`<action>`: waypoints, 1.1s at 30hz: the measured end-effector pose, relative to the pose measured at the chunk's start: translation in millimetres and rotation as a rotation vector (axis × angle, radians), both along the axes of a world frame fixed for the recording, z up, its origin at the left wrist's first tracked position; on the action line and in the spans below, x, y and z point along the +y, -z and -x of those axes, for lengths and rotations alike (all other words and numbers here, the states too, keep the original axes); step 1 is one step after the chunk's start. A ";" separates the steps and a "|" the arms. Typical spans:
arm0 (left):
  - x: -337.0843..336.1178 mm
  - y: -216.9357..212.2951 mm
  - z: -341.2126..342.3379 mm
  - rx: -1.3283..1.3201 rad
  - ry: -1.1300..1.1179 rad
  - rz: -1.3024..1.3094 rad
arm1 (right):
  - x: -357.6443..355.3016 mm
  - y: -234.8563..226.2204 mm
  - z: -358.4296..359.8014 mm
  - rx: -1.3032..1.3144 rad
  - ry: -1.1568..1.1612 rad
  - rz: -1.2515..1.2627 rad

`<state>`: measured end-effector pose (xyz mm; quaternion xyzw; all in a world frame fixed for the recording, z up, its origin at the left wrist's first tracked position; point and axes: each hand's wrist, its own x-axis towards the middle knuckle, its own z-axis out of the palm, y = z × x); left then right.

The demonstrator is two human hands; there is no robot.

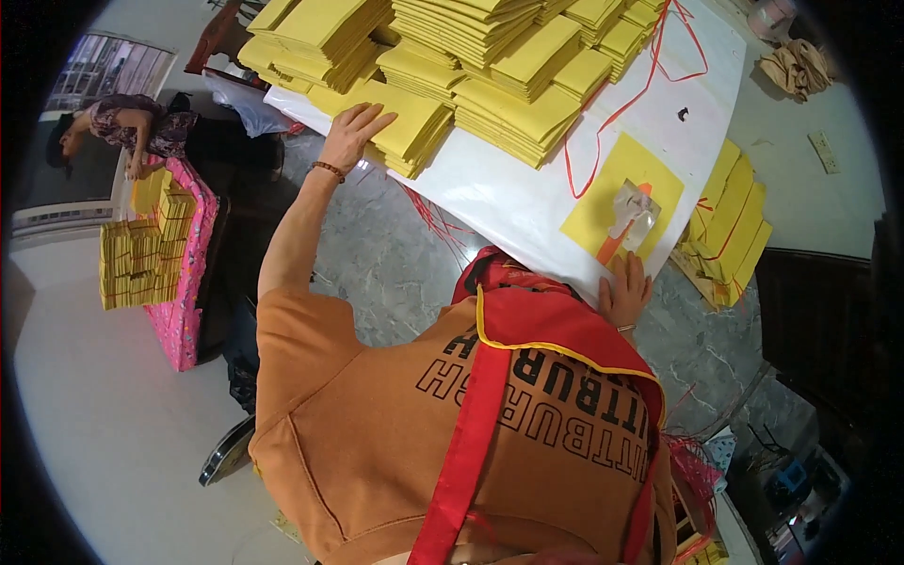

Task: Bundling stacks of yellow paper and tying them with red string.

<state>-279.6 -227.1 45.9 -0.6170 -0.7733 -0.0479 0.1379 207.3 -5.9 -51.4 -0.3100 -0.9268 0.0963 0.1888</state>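
My left hand reaches out with fingers spread and rests on the edge of a stack of yellow paper sheets on the white table. My right hand lies flat at the table's near edge, fingers apart, just below a single yellow sheet. On that sheet sits a clear plastic object over an orange tool. Neither hand grips anything. A red string loops across the white surface.
Many stacks of yellow sheets cover the far part of the table, and more lie on the floor at right. Another person bends over yellow stacks on a pink-covered table at left. Red strings lie near my right side.
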 end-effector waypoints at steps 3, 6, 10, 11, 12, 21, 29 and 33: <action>-0.4 10.2 18.6 0.055 0.066 0.073 | -0.3 -5.3 1.8 -0.027 0.018 0.009; -1.0 19.5 24.3 0.038 0.020 0.159 | 2.1 -15.1 1.8 -0.032 0.043 -0.004; -0.2 12.6 11.5 -0.087 -0.035 0.347 | 19.5 -28.5 2.4 -0.084 -0.036 -0.003; 2.8 4.8 5.9 -0.087 -0.018 0.371 | 24.0 -30.8 3.1 -0.096 -0.097 -0.038; 7.2 -5.9 0.4 -0.082 -0.068 0.480 | 28.1 -32.7 4.3 -0.104 -0.070 -0.037; 88.7 -55.9 -132.8 -0.478 0.402 0.104 | 42.0 -39.2 14.8 -0.087 -0.248 -0.196; 165.2 34.9 -256.2 -0.344 0.660 0.105 | 45.3 -41.2 10.3 -0.059 -0.226 -0.090; 170.8 55.5 -261.4 -0.113 0.650 0.104 | 55.9 -47.0 4.4 -0.015 -0.211 0.097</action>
